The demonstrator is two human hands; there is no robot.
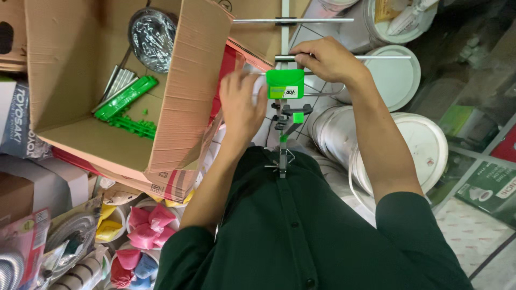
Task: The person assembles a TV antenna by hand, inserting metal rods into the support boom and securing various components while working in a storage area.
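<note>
Right hand (329, 59) clenched around a thin metal rod (384, 57). Left hand (242, 102) flat, fingers released, beside one green plastic box (285, 84). Three white round buckets (424, 145) below.

You've got an antenna (285, 96): green plastic box mid-mast, grey metal boom running away from your chest, thin silver cross rods; it's upright-ish, over white buckets, beside open carton.

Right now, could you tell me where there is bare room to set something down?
The cardboard box has bare floor near its front wall, beside the green plastic parts. Bare tiled floor shows at lower right. Around the white buckets and both hands it is crowded.
</note>
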